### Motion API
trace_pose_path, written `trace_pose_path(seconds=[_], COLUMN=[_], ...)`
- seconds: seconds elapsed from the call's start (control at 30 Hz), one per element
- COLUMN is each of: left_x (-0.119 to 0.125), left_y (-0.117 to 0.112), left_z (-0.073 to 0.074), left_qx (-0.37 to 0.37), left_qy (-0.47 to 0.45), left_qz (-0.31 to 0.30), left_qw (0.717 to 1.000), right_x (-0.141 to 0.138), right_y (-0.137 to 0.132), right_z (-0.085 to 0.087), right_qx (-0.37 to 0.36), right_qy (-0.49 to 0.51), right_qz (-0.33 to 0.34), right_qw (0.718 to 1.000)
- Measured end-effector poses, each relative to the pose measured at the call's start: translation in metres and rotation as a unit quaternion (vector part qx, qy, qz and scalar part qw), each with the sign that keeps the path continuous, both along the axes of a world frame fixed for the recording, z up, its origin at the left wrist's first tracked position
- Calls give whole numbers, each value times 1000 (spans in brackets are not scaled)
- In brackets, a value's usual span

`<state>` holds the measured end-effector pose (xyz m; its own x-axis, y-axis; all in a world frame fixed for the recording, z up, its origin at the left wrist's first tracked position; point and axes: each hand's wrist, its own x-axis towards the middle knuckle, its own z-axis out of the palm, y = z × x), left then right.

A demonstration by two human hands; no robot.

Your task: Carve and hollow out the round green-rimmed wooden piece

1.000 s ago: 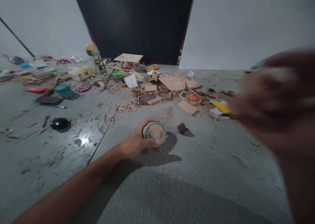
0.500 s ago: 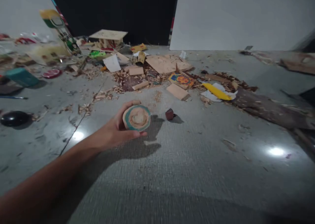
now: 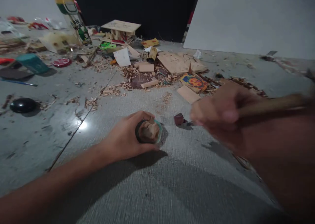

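Observation:
My left hand (image 3: 128,133) wraps round a small round wooden piece (image 3: 151,132) with a teal rim and a carved, hollowed face turned up toward me. It is held low over the grey floor, and whether it touches is unclear. On the right, my right hand (image 3: 219,109) is blurred but closed round a long brownish wooden stick or handle (image 3: 273,106) that points back to the right. The stick's front end is hidden by my fingers. Between the hands lies a small dark red block (image 3: 178,119).
Wood shavings, flat wood pieces (image 3: 189,94) and a colourful packet (image 3: 194,82) litter the floor ahead. A black rounded object (image 3: 23,105), a teal block (image 3: 32,63) and a red lid (image 3: 61,62) sit at left. A white panel (image 3: 248,20) stands behind.
My right hand has come into view from the right with the stick. My left hand has lowered the wooden piece and tilted it. The view has shifted slightly left.

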<state>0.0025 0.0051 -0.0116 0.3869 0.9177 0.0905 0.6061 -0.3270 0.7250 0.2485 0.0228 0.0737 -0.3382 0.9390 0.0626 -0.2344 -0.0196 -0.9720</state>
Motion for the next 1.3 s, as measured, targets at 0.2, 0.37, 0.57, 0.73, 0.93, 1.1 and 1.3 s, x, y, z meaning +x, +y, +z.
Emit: trace_pose_path(seconds=[0.2,0.37,0.57,0.73,0.93,1.1,1.3], left_x=[-5,-4,12,9,9,11,10], left_y=[6,19,13,15,18,17,17], left_z=[1,7,1,1,-4,-5,-4], left_qx=[44,52,88,100,113,115,114], left_qy=[87,123,178,180,178,185,183], left_qz=[-100,-162,-115,-166,-149,-131,-135], left_qw=[990,978,973,965,966,967,967], right_x=[-53,-66,-70,-63,-60,-63,-64], right_y=[3,3,6,8,7,4,1], right_z=[-31,-41,-53,-56,-54,-47,-45], right_qx=[-56,-32,-43,-36,-31,-27,-6], right_qy=[81,113,118,109,103,76,46], right_qz=[105,70,20,4,-16,-13,11], right_qw=[990,991,992,993,994,997,999])
